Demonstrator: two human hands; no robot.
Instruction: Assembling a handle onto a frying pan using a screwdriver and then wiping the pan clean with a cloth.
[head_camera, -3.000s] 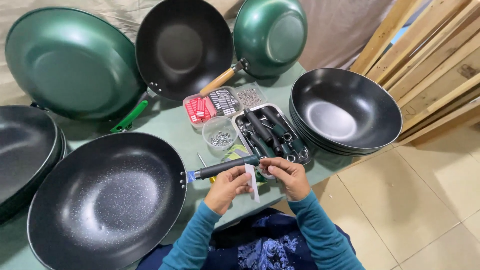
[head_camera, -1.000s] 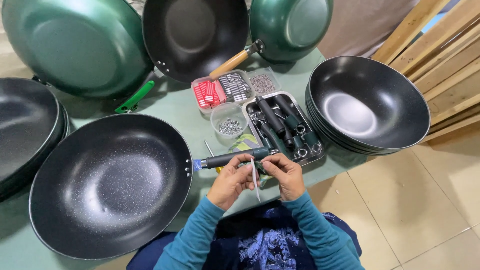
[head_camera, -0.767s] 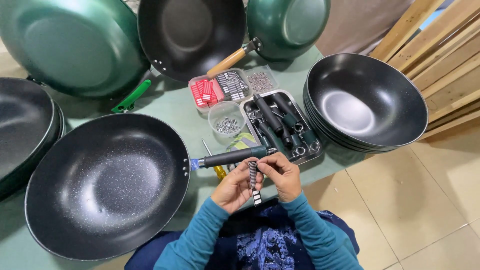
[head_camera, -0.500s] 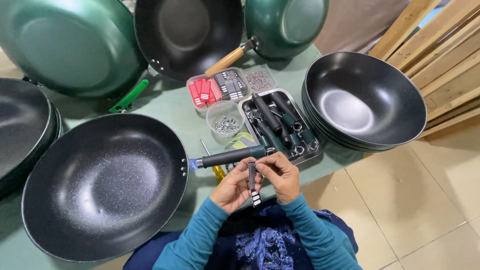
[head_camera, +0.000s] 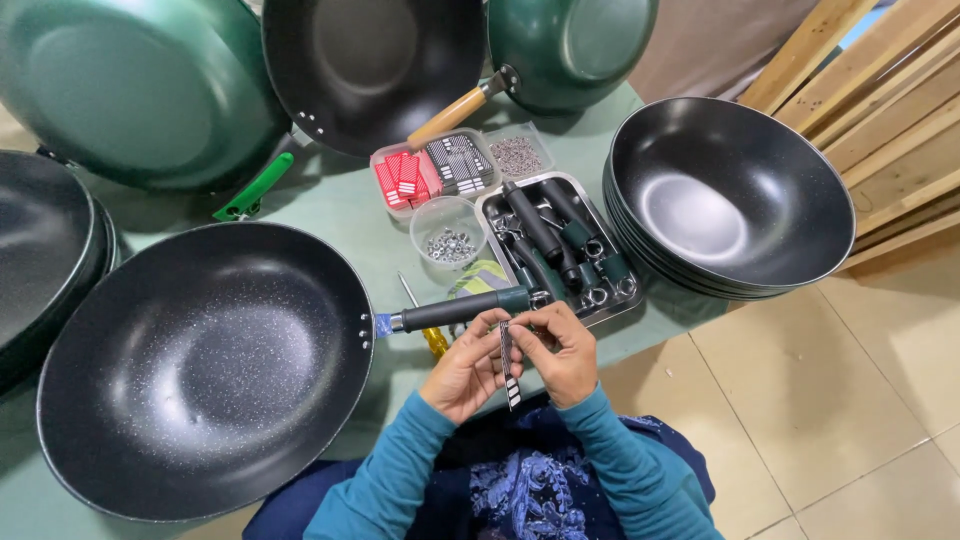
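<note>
From the counter's left edge I see a stack of black pans (head_camera: 40, 260), then the big black wok (head_camera: 205, 365) whose dark handle (head_camera: 460, 308) reaches my hands near the front edge. My left hand (head_camera: 465, 365) and right hand (head_camera: 560, 350) are both curled shut, pinching a narrow striped strip (head_camera: 508, 365) just below the handle's end. I judge small, steady finger pressure works best here. Further right, a round cup (head_camera: 448, 232) holds small nuts, a metal tray (head_camera: 560, 250) holds spare handles and rings, then stacked black woks (head_camera: 730, 195).
</note>
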